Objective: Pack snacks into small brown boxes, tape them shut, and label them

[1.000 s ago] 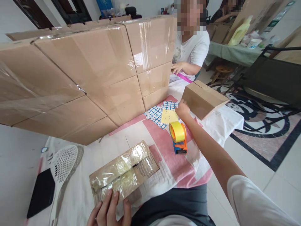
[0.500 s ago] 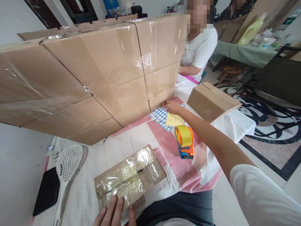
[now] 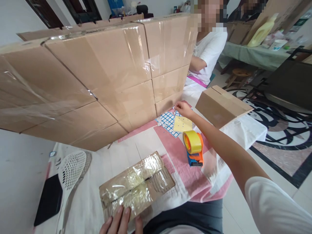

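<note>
Far to the left of the left hand: black phone (image 3: 47,200) lying flat at the table's edge. Just beside it, a white slotted skimmer (image 3: 70,172), bowl end pointing away from the person.

Beyond both hands: wall of stacked cartons (image 3: 97,81), film-taped. It runs from the left edge of the view to just short of the right hand.

Left hand (image 3: 122,222): flat, palm down, fingers stretched out and close together. The fingertips rest on the near edge of the taped carton (image 3: 136,185). Nothing is gripped. The carton lies flat on the tablecloth (image 3: 156,143) directly in front of the person, its top covered in wrinkled clear tape with a dark slit along the middle seam.

Label sheet (image 3: 168,121): blue-and-white grid, lying on the cloth at the foot of the carton wall, under and just left of the right hand. A yellow backing sheet (image 3: 182,124) overlaps it on the wrist side.

Right hand (image 3: 184,109): arm reached well forward, fingers curled and drawn together. The tips sit at the far edge of the label sheet, close to the lowest carton of the wall. Whether they have hold of a label cannot be told.

Tape dispenser (image 3: 194,148): orange and blue with a yellow roll, standing on the cloth just beside the right forearm, on its left.

Right of the right hand, apart from it: small brown box (image 3: 221,105), closed, near the table's corner. Beyond it sits a person in a white shirt (image 3: 211,52).
</note>
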A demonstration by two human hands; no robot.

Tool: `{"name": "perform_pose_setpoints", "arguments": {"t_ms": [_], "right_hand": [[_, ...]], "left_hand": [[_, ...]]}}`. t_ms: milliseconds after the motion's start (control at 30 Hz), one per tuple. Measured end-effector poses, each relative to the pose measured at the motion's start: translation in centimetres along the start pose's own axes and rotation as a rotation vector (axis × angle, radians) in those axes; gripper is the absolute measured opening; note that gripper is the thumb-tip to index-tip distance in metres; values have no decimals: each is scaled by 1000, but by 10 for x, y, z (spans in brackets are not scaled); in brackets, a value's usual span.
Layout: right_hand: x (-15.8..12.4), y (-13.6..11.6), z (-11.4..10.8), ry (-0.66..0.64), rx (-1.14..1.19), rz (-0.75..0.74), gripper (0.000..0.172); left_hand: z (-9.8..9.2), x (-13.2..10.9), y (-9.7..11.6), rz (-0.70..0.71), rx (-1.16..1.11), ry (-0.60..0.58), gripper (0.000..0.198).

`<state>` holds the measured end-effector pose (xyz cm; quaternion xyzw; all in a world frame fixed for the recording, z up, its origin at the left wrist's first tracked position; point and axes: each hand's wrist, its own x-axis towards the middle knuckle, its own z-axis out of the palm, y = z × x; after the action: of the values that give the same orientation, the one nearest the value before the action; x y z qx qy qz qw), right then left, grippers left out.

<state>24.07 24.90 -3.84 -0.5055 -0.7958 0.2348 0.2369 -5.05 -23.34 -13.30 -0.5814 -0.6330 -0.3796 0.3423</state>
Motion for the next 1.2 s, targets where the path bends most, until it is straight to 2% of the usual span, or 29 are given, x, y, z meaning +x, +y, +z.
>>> {"name": "perform_pose_setpoints", "arguments": {"t_ms": [67,133,200,267,333,400,533,600,700,833,1000,1200], "right_hand": [[-18,-15,-13,57,155,13,17],[-47,-34,-26,121,443,13,29],[-89,-57,-36,180,783,34,37],[-137,-80,-35,215,959,114,35],[-184,-99,-20,206,1078,218,31],[-224,-112,8,116,1217,324,30],[-273,-119,72,-94,1477,514,39],[-284,-116,93,-134,1535,567,42],[-290,-110,104,-146,1546,522,42],[-290,-106,97,-192,1537,420,36],[-284,-108,89,-219,1446,443,29],[-283,-106,80,-233,1344,440,17]], "left_hand": [[-1,5,-3,41,1,-9,45],[-3,17,-8,143,3,-10,44],[-8,32,-11,235,-7,-39,46],[-13,46,-13,267,-18,-89,49],[-19,55,-12,252,-21,-137,52],[-23,58,-7,226,-19,-170,55],[-26,56,2,193,-31,-235,57],[-26,55,4,179,-42,-249,57],[-25,53,2,179,-54,-262,57],[-24,49,-1,163,-35,-257,54],[-27,53,7,157,22,-328,58],[-23,64,19,187,-14,-332,64]]}}
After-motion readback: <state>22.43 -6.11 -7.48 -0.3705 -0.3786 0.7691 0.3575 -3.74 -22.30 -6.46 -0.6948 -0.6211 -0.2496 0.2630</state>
